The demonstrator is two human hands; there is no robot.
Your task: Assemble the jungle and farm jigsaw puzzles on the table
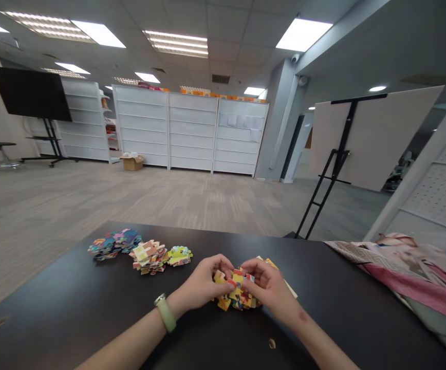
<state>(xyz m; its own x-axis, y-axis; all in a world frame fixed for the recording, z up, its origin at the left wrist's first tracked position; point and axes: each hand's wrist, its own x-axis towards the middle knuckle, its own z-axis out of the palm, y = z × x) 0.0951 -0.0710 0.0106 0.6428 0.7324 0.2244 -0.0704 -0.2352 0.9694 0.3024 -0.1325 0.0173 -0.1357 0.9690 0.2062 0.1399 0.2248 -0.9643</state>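
My left hand [216, 281] and my right hand [264, 279] meet over a heap of yellow and red jigsaw puzzle pieces [239, 300] on the dark table. The left fingers are pinched on a yellow puzzle piece with a red edge. In the right fingers is another puzzle piece, with red, white and blue on it. Behind the right hand a flat pale sheet with a yellow edge [291, 289] partly shows. Further left lie a green-yellow puzzle stack [179, 255], a cream and brown puzzle pile [149, 257] and a blue-purple puzzle pile [115, 243].
Crumpled fabric [419, 277] covers the right side of the black table [103, 313]. Beyond the table stand a black easel-like stand [333, 169] with a white board, white shelving [192, 133], a cardboard box [132, 162] and a screen on a wheeled stand [30, 92].
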